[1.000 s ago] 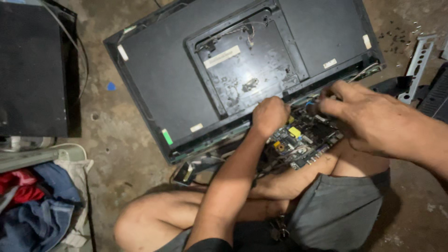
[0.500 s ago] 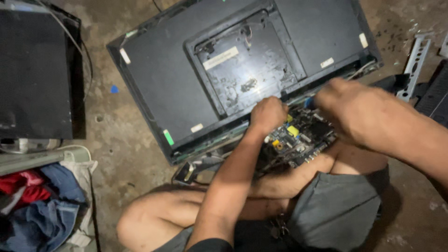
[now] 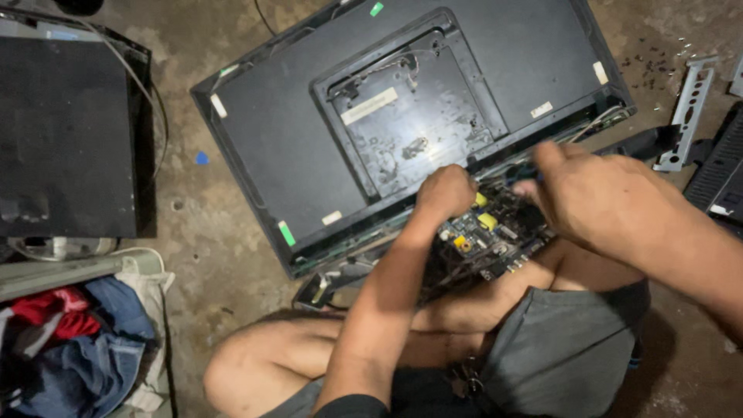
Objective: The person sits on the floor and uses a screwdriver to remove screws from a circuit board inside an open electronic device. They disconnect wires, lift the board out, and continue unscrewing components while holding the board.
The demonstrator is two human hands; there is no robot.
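Head view, circuit board point(image 3: 495, 236) long axis running up-right, left hand point(image 3: 446, 191) fisted on it, right hand point(image 3: 596, 197) grip blurred, unclear.

A dark circuit board point(image 3: 495, 240) studded with yellow components lies tilted at the lower edge of a black flat-screen television point(image 3: 402, 124), resting face-down on the concrete floor.

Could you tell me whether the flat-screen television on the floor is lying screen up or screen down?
Screen down: the television shows its dark back panel with the recessed mount plate facing up.
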